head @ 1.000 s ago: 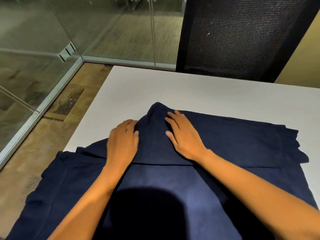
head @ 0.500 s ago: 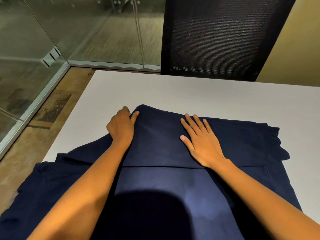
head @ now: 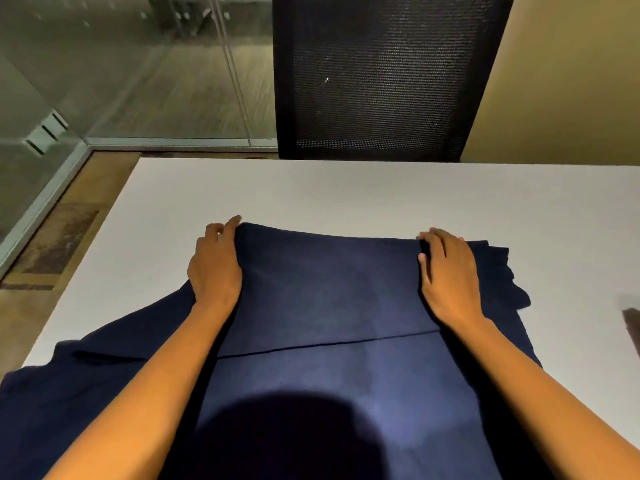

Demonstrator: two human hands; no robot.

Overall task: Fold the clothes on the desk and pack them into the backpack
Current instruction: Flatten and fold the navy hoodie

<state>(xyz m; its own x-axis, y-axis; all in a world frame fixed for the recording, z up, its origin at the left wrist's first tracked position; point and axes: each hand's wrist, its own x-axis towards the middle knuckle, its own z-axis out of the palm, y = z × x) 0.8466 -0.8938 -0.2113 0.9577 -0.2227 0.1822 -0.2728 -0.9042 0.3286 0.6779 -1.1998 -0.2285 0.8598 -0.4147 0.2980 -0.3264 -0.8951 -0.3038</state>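
A navy garment (head: pixel 332 292) lies spread on the white desk (head: pixel 346 192), its far part folded back toward me into a flat band with a straight hem line across the middle. My left hand (head: pixel 214 268) is at the band's far left corner, fingers bent around the fabric edge and thumb hidden under it. My right hand (head: pixel 450 275) lies on the band's far right end, fingers spread on the cloth and tips at the far edge. The near part of the garment is under my forearms and a round shadow. No backpack is visible.
A black mesh chair back (head: pixel 384 77) stands behind the desk's far edge. Glass walls (head: pixel 104 81) and the floor lie to the left past the desk's left edge. A small dark object (head: pixel 632 323) shows at the right frame edge.
Both hands slid apart along the folded band, the left to its far left corner, the right out to its right end. The band now lies flatter and squarer.
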